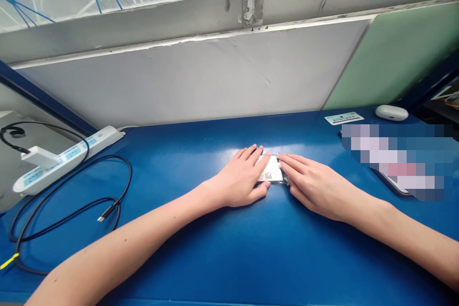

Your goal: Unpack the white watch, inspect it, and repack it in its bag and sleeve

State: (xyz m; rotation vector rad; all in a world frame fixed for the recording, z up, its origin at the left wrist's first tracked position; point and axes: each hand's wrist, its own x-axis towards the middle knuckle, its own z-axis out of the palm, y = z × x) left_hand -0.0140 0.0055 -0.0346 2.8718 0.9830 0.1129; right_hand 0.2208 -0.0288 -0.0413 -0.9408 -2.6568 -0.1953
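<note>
A small white packet [271, 170] in clear plastic lies flat on the blue table [229, 253], near the middle of the view, with a small printed code on it. My left hand [244, 177] rests palm down over its left part, fingers spread. At the packet's right edge is my right hand [311, 182], its fingers pressed together on the clear plastic. The fingertips of the right hand partly hide that edge.
On the left, a white power strip [77, 153] holds a white charger [41, 158], and a black cable [68, 222] loops over the table. At right are a card [344, 118], a white case [391, 113] and a blurred-out phone [398, 186]. A wall panel [201, 79] stands behind.
</note>
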